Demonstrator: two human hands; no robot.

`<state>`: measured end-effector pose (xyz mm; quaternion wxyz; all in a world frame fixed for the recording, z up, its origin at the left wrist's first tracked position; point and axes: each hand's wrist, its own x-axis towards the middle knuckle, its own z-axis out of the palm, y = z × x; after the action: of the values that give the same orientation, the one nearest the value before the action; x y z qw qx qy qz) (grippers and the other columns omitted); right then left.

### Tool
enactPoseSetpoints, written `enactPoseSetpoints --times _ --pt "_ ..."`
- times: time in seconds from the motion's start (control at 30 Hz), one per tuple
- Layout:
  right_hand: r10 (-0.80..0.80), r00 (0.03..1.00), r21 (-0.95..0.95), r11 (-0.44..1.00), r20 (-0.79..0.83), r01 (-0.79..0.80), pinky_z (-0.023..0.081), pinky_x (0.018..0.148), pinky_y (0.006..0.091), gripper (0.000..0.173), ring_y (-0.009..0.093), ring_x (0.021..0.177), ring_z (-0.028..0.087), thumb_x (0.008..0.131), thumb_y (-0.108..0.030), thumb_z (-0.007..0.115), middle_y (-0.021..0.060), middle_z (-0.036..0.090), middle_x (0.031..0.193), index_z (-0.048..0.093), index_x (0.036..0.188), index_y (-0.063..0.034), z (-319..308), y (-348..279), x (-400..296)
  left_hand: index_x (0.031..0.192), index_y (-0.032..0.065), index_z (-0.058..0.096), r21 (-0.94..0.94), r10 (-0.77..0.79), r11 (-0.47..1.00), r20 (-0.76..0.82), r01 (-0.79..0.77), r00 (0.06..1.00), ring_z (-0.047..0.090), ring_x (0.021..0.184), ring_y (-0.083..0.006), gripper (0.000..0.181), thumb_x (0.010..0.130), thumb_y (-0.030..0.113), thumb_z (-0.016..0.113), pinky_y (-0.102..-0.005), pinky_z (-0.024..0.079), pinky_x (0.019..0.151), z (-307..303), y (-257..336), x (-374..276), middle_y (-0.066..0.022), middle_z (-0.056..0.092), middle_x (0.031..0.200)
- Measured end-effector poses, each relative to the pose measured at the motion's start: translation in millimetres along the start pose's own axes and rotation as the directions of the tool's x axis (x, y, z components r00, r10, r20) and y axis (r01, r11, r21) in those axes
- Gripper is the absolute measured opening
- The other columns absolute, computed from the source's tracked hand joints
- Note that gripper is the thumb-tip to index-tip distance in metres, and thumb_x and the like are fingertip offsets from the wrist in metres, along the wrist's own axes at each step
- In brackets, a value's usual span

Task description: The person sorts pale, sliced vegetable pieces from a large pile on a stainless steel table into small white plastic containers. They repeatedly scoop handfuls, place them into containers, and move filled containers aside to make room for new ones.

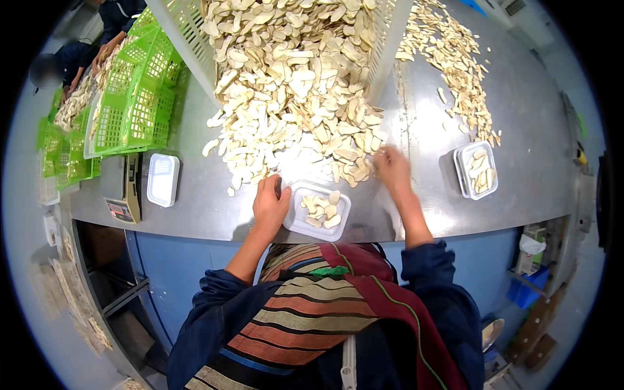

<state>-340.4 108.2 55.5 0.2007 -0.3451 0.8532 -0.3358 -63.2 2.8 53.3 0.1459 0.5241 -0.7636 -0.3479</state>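
Observation:
A heap of pale dried slices (297, 112) spills from a white slotted plastic crate (192, 53) onto the steel table. Below the heap, near the table's front edge, a clear plastic tray (317, 211) holds several slices. My left hand (271, 201) is between the heap's lower edge and the tray's left side, fingers bent; whether it holds a slice cannot be told. At the heap's lower right edge is my right hand (391, 165), blurred, its fingertips by the slices; its grip is unclear.
A filled clear tray (477, 170) stands right, below scattered slices (460, 73). At left are an empty tray (163, 180), a scale (122, 190) and green baskets (139, 92). People (80, 58) work at the upper left.

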Motion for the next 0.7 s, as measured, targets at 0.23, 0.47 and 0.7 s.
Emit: enactPoseSetpoints --times 0.23,0.47,0.7 --pt "-0.09 0.991 -0.175 0.982 -0.099 0.071 0.048 0.072 0.038 0.024 0.029 0.078 0.06 0.077 -0.02 0.063 0.0158 0.063 0.084 0.066 0.095 -0.004 -0.3 27.6 65.3 0.101 -0.001 0.059 -0.176 -0.178 0.964 0.121 0.198 0.976 0.055 0.063 -0.01 0.031 0.079 0.019 0.069 -0.0251 0.047 0.06 2.9 -17.5 -21.0 -0.003 0.059 0.07" --pt "0.028 0.98 0.192 0.979 0.198 -0.067 0.047 0.063 0.0293 0.019 0.015 0.065 0.058 0.074 -0.019 0.068 0.0101 0.064 0.07 0.067 0.08 -0.0006 -11.1 -8.9 10.7 0.08 0.0007 0.063 -0.293 -0.192 0.935 0.052 0.199 0.98 0.057 0.056 -0.0176 0.018 0.079 0.019 0.065 -0.0298 0.047 0.056 18.5 -23.2 -31.0 -0.0075 0.06 0.062" --pt "0.003 0.995 -0.068 0.998 0.102 0.004 0.049 0.066 0.0359 0.024 0.028 0.067 0.062 0.079 -0.026 0.061 0.0141 0.064 0.072 0.065 0.08 -0.0027 23.7 -32.8 -7.6 0.078 0.0008 0.062 -0.332 -0.166 0.93 0.003 0.158 0.986 0.057 0.055 -0.016 0.016 0.08 0.016 0.065 -0.0292 0.046 0.055 21.3 -31.6 -31.5 -0.0073 0.06 0.062"
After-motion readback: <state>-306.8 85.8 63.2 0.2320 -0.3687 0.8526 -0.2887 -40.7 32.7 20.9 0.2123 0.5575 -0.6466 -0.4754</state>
